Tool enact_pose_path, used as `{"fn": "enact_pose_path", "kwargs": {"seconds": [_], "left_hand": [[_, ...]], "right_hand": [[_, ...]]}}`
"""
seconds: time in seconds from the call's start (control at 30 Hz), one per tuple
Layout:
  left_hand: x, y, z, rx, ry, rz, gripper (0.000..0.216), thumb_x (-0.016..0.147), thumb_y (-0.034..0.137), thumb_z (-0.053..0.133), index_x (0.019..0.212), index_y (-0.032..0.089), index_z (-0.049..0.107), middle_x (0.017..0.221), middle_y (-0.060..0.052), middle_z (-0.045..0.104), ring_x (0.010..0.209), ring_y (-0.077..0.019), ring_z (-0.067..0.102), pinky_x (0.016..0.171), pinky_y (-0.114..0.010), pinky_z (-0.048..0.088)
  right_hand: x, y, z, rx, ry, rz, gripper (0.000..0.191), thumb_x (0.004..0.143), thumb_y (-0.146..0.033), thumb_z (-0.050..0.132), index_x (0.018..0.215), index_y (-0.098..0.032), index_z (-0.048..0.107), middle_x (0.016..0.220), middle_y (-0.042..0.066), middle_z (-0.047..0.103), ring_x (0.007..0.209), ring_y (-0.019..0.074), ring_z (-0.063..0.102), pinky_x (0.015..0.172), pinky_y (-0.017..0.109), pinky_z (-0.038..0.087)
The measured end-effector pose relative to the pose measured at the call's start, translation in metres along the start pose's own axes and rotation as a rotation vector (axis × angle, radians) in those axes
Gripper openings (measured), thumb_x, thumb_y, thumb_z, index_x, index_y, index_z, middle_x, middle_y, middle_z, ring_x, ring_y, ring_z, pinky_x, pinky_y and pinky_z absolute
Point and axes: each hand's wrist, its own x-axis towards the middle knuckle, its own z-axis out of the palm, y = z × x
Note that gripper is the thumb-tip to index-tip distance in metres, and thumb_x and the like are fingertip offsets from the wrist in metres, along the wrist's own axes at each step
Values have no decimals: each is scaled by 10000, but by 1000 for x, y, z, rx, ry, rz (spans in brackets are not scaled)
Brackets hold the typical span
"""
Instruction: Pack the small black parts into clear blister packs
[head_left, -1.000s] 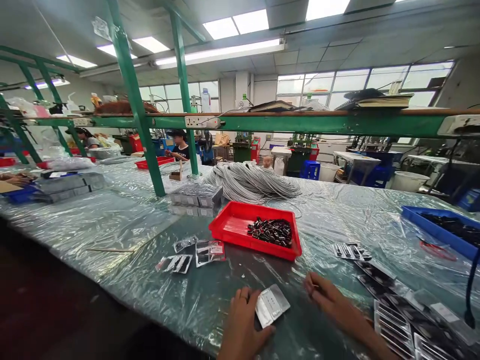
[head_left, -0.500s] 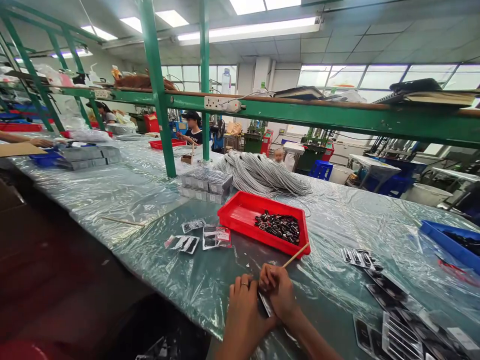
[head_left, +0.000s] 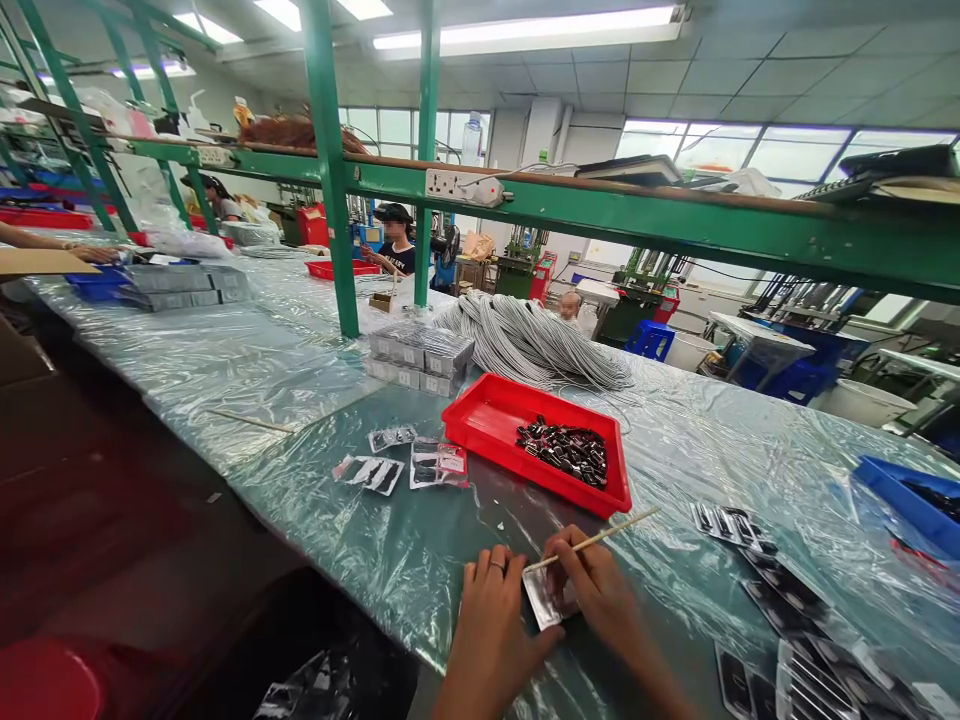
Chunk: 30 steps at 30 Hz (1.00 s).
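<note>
Beside our left grip [head_left: 491, 605], which holds the packet [head_left: 541, 600], our right grip [head_left: 589, 580] clasps a stick [head_left: 619, 528] slanting along the packet's far edge.

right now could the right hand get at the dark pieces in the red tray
Probably yes: the red tray is open on top and just beyond the right hand, with nothing covering the dark pieces, though that hand holds a thin stick.

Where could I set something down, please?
Two patches look free: between the near red tray and the right-hand blue tray, beyond the black packs; and between the lone stick and the left-hand grey stack. It is crowded among those packs and around the silver packet, where the left hand, right hand and pale stick cluster.
</note>
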Motion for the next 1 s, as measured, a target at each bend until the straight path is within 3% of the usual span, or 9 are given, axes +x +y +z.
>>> {"fn": "enact_pose_path", "kwargs": {"seconds": [0.2, 0.43, 0.7, 0.9, 1.0], "left_hand": [[0, -2, -2, -43, -13, 7, 510, 610, 412, 817, 1065, 245, 657, 1173, -73, 628, 1140, -314, 523, 1040, -481, 325], [1, 0, -6, -34, -7, 32, 449, 643, 359, 796, 1045, 220, 652, 1096, -73, 638, 1082, -301, 537, 979, -452, 364], [0, 0, -2, 30, 29, 52, 349, 704, 371, 733, 1008, 214, 661, 1034, -67, 633, 1007, -280, 547, 911, -416, 382], [1, 3, -7, 44, 0, 36, 352, 753, 407, 674, 1030, 190, 658, 1061, -88, 635, 1056, -294, 537, 965, -433, 363], [1, 7, -10, 63, -35, 11, 407, 704, 411, 712, 1036, 184, 655, 1104, -98, 631, 1095, -309, 526, 992, -448, 351]], "right_hand": [[3, 14, 8, -156, 128, -71, 403, 976, -480, 435, 657, -248, 521, 547, -8, 520, 475, 167, 514, 495, 291, 403], [4, 17, 12, -337, 136, -169, 398, 1004, -416, 388, 668, -227, 490, 608, -19, 505, 557, 146, 514, 581, 268, 384], [-10, 10, 6, -583, 2, -248, 378, 1012, -360, 342, 669, -221, 421, 648, -21, 484, 590, 137, 483, 579, 262, 337], [-23, 8, -4, -483, -42, -167, 424, 1011, -408, 336, 651, -219, 458, 629, -6, 526, 589, 147, 524, 593, 270, 380], [-10, 11, -9, -300, 41, -79, 438, 1000, -469, 366, 660, -220, 486, 584, -15, 532, 547, 146, 539, 568, 265, 411]]}}
